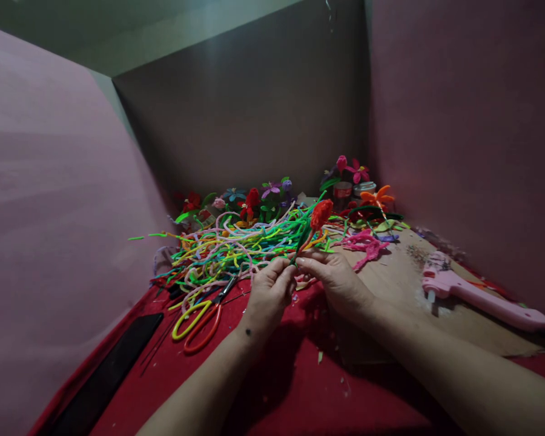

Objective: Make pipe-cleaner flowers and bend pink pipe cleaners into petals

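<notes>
A red flower (321,215) was pinched low by closed fingers (285,275) of left hand (269,292) and right hand (342,280), two o'clock from scissors (203,319).

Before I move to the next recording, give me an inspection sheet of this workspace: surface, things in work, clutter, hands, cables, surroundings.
Surface: red cloth, cardboard at right; small scraps on both.
Things in work: red flower with green leaf, leaning right.
Clutter: heap of coloured stems beyond the hands; scissors at left; pink glue gun on the cardboard; other flowers behind.
Hands: left hand and right hand pinch together near the flower's base.
Cables: dark line at the glue gun's handle end, too dim to confirm.
Surroundings: pink panels both sides, dark back panel.
</notes>
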Demonstrator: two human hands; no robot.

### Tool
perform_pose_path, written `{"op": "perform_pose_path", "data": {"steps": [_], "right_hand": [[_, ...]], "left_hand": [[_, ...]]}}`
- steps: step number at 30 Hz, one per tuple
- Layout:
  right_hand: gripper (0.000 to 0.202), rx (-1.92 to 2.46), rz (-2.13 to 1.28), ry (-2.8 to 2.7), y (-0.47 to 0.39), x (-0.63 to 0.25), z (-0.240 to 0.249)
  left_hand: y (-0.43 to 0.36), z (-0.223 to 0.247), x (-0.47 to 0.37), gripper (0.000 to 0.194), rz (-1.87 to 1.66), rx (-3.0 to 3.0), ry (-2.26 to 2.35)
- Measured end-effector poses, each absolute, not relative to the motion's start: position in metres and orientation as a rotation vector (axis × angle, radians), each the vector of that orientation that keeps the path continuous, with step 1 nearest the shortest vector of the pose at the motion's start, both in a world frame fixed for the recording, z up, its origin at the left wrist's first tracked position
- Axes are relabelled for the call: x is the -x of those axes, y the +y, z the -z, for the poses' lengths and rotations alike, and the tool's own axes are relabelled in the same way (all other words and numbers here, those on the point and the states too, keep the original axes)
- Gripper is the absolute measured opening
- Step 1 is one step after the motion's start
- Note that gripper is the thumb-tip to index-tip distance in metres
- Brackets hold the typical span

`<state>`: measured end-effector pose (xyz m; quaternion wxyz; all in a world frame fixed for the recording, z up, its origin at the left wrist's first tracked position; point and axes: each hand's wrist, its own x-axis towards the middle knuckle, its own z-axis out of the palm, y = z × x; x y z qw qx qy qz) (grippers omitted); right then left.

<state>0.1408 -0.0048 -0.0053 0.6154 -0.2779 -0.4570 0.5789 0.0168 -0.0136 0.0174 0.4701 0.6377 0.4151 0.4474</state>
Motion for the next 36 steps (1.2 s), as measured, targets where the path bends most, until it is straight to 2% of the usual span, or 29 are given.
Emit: {"op": "perform_pose_path", "data": {"steps": [7,12,21,30,36], "right_hand": [[0.015,0.616,-1.312,-1.114,-0.008,-0.143,-0.002],[0.017,0.547,-1.333,-1.157,-0.007,-0.143,0.0],[0.014,0.468,-1.367,-1.195,-0.005,-0.145,0.003],[0.014,0.513,-1.341,-1.161,-0.004,-0.144,0.004],[0.019,0.572,-1.351,-1.117,-0.003,-0.142,0.009]], "left_hand": [[-0.014,-0.022,-0.014,0.017,-0.981,-1.225,0.743],[-0.009,-0.022,-0.009,0.01,-0.893,-1.093,0.553],[-0.003,-0.014,-0.005,0.009,-0.783,-0.992,0.416],[-0.004,-0.019,-0.007,0.014,-0.756,-1.091,0.533],[-0.009,-0.02,-0.012,0.026,-0.977,-1.635,0.936]]}}
